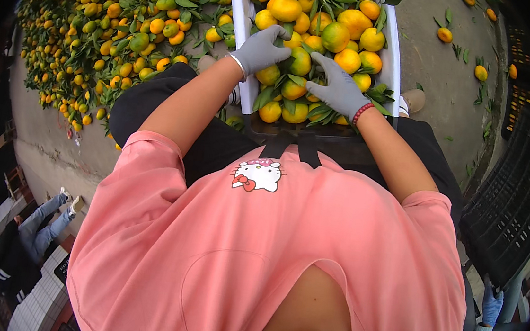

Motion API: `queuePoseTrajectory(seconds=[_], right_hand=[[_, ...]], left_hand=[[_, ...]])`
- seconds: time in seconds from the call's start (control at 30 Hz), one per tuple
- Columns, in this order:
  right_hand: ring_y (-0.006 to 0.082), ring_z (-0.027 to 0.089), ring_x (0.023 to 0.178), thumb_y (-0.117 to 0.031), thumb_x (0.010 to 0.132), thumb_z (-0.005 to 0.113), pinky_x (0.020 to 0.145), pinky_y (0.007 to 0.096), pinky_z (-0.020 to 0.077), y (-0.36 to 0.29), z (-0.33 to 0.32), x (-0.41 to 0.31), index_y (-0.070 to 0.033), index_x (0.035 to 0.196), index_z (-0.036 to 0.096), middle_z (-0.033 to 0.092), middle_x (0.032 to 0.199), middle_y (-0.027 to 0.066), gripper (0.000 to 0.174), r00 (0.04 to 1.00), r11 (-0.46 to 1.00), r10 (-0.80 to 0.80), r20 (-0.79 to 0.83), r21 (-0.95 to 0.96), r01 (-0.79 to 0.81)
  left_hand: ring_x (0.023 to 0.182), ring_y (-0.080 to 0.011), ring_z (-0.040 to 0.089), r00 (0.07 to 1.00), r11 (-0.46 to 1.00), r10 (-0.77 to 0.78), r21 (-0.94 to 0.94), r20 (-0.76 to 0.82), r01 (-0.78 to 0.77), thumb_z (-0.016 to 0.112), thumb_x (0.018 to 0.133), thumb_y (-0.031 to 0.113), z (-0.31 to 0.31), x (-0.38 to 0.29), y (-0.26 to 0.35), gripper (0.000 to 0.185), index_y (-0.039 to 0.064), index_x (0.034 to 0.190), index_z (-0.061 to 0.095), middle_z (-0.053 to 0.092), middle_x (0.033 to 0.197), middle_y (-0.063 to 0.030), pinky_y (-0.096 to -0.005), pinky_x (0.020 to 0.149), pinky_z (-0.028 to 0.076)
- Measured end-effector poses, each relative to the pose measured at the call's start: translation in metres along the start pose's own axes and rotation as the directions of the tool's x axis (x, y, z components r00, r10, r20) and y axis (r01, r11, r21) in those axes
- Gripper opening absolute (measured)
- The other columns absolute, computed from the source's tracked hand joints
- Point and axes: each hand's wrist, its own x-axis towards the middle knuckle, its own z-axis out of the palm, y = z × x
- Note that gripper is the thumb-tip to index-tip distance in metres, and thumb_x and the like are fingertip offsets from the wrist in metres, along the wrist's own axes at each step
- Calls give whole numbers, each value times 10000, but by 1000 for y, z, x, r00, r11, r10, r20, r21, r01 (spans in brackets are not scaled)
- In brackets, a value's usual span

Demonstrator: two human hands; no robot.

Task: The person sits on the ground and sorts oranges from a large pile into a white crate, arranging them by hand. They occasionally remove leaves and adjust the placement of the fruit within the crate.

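Observation:
Between my legs stands a crate lined with white sheeting (239,5), heaped with orange and green-tinged mandarins that still carry leaves. My left hand (263,51), in a grey glove, is over the crate's left side, thumb and fingers apart. Its thumb tip is beside a greenish mandarin (300,62). Across from it, my right hand (342,87), gloved alike, spreads its fingers over the fruit. Its index fingertip is near the same mandarin's right side, and its thumb is by a lower orange mandarin (294,89). Neither hand has a plain grip on a fruit.
A large pile of leafy mandarins (113,38) covers the ground at left. Loose mandarins (445,35) and leaves lie on the concrete at right. Black plastic crates (508,201) stand at far right. One person (34,238) is at lower left; another's gloved hand (491,305) touches the crates.

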Motion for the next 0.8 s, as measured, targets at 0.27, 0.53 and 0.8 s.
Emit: queuePoseTrajectory(seconds=[0.27,0.53,0.8], right_hand=[[400,552,1284,-498,806,776,1065,458,456,-24,13,54,-126,1500,409,502,1425,223,869,958,915,222,182,-377,-140],[366,628,1173,-359,757,795,1002,424,497,-16,17,28,-81,1404,472,605,1296,219,775,990,976,130,-53,-167,-137],[157,646,1022,-150,860,796,910,296,537,-25,-18,8,-38,1379,472,674,1127,74,622,986,622,132,-99,783,-4]], left_hand=[[1127,-452,617,974,694,-56,709,219,-120,776,802,341,18,-38,16,899,55,1525,325,609,1211,-277,-482,978,490],[1141,-435,619,987,877,156,456,28,-152,806,793,322,25,-56,15,868,45,1489,367,626,1230,-274,-472,979,497],[1003,-207,660,988,989,145,-4,54,-145,765,843,309,-27,-45,77,464,26,1188,637,679,1086,-113,-328,919,530]])
